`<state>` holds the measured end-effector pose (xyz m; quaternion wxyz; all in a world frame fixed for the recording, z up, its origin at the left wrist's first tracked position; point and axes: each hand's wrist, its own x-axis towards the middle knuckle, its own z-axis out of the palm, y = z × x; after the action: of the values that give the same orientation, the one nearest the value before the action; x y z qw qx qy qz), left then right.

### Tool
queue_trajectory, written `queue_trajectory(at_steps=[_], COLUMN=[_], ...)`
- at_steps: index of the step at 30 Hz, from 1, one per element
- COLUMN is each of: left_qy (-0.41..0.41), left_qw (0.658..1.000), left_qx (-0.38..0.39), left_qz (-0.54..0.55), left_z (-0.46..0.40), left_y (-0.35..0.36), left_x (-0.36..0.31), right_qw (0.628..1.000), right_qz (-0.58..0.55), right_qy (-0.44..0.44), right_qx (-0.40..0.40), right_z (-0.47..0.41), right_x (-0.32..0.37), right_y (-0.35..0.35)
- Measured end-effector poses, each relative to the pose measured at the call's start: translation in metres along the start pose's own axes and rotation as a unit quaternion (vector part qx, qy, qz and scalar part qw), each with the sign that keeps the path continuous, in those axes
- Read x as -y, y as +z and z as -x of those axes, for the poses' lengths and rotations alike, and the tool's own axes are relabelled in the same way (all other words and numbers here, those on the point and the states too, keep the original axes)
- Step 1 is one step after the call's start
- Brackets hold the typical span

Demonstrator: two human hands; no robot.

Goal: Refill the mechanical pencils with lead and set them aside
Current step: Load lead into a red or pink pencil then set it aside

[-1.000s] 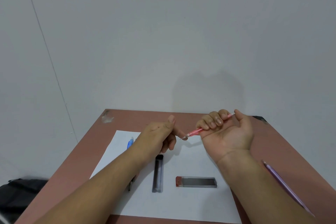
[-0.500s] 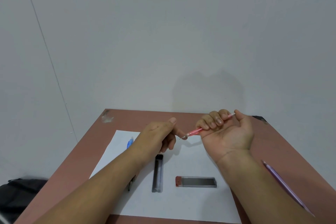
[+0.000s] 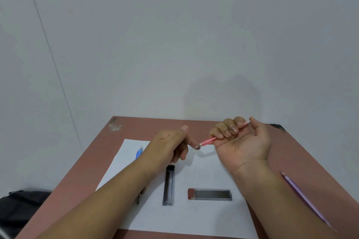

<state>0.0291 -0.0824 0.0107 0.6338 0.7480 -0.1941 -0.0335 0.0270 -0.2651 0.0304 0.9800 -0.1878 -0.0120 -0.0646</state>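
Note:
My right hand (image 3: 241,141), palm up, is closed around a pink mechanical pencil (image 3: 207,141) whose metal tip points left. My left hand (image 3: 171,144) is level with that tip: its forefinger touches the tip, the thumb is raised and the other fingers are curled. I see no lead in it. A blue pencil (image 3: 138,153) lies on the white paper (image 3: 194,219), mostly hidden under my left forearm. A purple pencil (image 3: 303,198) lies on the table to the right of my right forearm. Two lead cases rest on the paper: a black-capped one (image 3: 168,185) and a red-capped one (image 3: 209,194).
The reddish-brown table (image 3: 291,151) stands against a plain grey wall. A black bag (image 3: 19,205) lies on the floor at the lower left, beside the table's left edge.
Hardly anything. My left forefinger has shifted slightly at the pink pencil's tip, and a thin point now shows past it. The right hand keeps its grip.

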Motion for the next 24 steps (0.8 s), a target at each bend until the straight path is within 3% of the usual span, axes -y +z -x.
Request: queue_trajectory(at_steps=[24], left_qy=[-0.003], left_qw=[1.000], left_qx=[0.005], left_qz=[-0.005], left_z=[0.0022], left_y=[0.0002], left_x=[-0.0022], right_qw=[1.000], right_qz=[-0.011], right_qy=[0.002], right_qx=[-0.008], right_z=[-0.0001], right_x=[-0.0002], right_y=[-0.0002])
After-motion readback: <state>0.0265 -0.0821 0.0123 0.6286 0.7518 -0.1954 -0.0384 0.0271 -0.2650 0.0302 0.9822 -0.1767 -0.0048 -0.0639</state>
